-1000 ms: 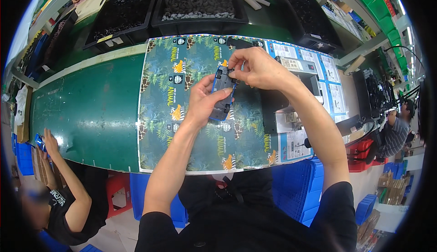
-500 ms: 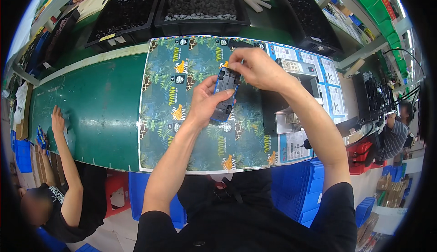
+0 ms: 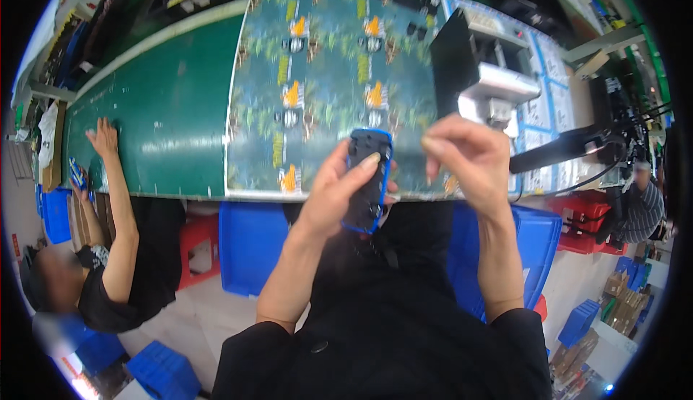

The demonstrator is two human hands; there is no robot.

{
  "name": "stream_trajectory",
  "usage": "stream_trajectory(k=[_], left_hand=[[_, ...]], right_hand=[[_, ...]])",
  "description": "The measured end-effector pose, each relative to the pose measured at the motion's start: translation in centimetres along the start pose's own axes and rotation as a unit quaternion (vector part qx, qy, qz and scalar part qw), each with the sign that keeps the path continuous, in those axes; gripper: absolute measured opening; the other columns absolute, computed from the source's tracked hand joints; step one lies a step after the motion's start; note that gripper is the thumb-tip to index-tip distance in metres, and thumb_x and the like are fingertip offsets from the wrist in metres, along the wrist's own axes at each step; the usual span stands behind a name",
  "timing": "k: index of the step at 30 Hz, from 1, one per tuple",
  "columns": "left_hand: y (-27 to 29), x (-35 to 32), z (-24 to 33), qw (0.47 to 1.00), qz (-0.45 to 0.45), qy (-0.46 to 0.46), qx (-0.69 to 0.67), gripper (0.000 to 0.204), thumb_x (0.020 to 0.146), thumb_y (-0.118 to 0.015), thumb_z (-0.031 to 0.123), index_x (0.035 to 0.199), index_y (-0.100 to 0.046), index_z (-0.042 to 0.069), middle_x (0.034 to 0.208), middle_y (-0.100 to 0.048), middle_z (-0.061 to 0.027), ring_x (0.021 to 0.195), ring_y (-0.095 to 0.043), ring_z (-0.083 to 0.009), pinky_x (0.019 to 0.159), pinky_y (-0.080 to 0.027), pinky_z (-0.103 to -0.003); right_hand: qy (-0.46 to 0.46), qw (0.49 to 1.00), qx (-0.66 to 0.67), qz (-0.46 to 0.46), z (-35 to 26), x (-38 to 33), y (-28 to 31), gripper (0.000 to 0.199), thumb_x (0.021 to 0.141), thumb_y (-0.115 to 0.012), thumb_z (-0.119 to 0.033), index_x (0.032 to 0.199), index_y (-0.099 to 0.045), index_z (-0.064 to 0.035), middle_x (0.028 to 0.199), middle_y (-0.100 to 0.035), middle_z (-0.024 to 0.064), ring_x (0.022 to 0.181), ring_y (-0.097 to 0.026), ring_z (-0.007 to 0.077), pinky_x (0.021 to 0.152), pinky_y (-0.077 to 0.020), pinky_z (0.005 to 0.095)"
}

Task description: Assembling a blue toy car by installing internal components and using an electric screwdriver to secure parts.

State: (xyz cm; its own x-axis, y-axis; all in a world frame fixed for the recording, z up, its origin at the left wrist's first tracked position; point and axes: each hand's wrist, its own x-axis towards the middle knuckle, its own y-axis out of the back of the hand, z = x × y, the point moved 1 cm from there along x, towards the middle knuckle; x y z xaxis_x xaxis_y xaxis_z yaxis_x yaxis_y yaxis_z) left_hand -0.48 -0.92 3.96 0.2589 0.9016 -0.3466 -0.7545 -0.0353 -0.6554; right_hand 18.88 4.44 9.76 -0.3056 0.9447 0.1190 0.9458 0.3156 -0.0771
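Note:
A toy car (image 3: 368,187) with a blue body lies in my left hand (image 3: 328,194), its dark underside turned up. My left thumb presses on that underside and the fingers wrap round the sides. Apart from the car, to its right, my right hand (image 3: 473,158) hovers with its fingers curled toward the thumb. Blur hides whether a small part is between those fingertips. Both hands are near the table's front edge. A few small black parts (image 3: 416,32) lie on the animal-print sheet (image 3: 332,75) at the far side.
A black and silver bench device (image 3: 498,75) stands right of the sheet, with a black arm-like piece (image 3: 563,147) nearby. Blue bins (image 3: 249,248) sit below the table edge. At the left, a co-worker (image 3: 119,255) holds a blue toy and rests one hand on the green table (image 3: 166,111).
My left hand has brought the car nearer to me. My right hand has left the car's far end and moved right and nearer. The view has tilted down.

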Motion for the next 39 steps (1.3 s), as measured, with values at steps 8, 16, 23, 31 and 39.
stream_trajectory(k=[8,16,23,31,39], left_hand=[[1.0,-5.7,-8.9,0.987,0.030,0.017,0.158,0.029,0.097,-0.063,0.020,0.118,-0.058,0.000,0.098,-0.067,-0.0070,0.081,-0.066,-0.0112,0.071,-0.054,-0.026],[0.1,-6.3,-10.8,0.977,0.004,0.032,0.212,0.028,0.094,-0.066,0.013,0.118,-0.058,0.000,0.102,-0.066,-0.0038,0.094,-0.060,-0.0071,0.082,-0.050,-0.025],[-0.9,-6.4,-10.5,0.977,-0.013,0.038,0.211,0.029,0.092,-0.068,0.008,0.118,-0.058,0.000,0.102,-0.065,-0.0037,0.094,-0.060,-0.0070,0.082,-0.050,-0.025],[-0.8,-6.6,-10.1,0.977,-0.008,0.024,0.211,0.029,0.092,-0.068,0.008,0.117,-0.058,0.000,0.101,-0.065,-0.0040,0.093,-0.060,-0.0074,0.082,-0.050,-0.025],[-0.8,-6.8,-9.8,0.971,-0.010,0.012,0.237,0.030,0.090,-0.069,0.008,0.117,-0.057,0.000,0.102,-0.065,-0.0045,0.095,-0.060,-0.0082,0.084,-0.049,-0.026]], right_hand=[[-0.204,0.968,0.142,0.029,6.9,-12.6,-0.3,0.010,0.089,-0.066,0.003,0.096,-0.070,0.0073,0.091,-0.066,0.0138,0.062,-0.063,0.0125,0.048,-0.0502,0.0226],[-0.147,0.987,0.031,0.059,7.1,-14.3,0.1,0.011,0.081,-0.073,0.005,0.091,-0.074,0.0035,0.092,-0.064,0.0093,0.067,-0.061,0.0101,0.051,-0.0445,0.0190],[-0.106,0.993,-0.037,0.042,7.6,-13.4,0.3,0.018,0.071,-0.083,-0.001,0.087,-0.079,-0.0060,0.080,-0.052,-0.0015,0.069,-0.044,0.0057,0.056,-0.0311,0.0209],[-0.149,0.989,0.001,0.000,7.6,-12.7,0.4,0.017,0.070,-0.084,-0.003,0.085,-0.077,-0.0060,0.079,-0.050,-0.0024,0.068,-0.041,0.0050,0.058,-0.0305,0.0208],[-0.210,0.967,0.142,0.008,8.0,-12.9,0.0,0.026,0.073,-0.082,0.001,0.091,-0.064,-0.0020,0.095,-0.050,0.0010,0.070,-0.045,0.0041,0.063,-0.0385,0.0204]])
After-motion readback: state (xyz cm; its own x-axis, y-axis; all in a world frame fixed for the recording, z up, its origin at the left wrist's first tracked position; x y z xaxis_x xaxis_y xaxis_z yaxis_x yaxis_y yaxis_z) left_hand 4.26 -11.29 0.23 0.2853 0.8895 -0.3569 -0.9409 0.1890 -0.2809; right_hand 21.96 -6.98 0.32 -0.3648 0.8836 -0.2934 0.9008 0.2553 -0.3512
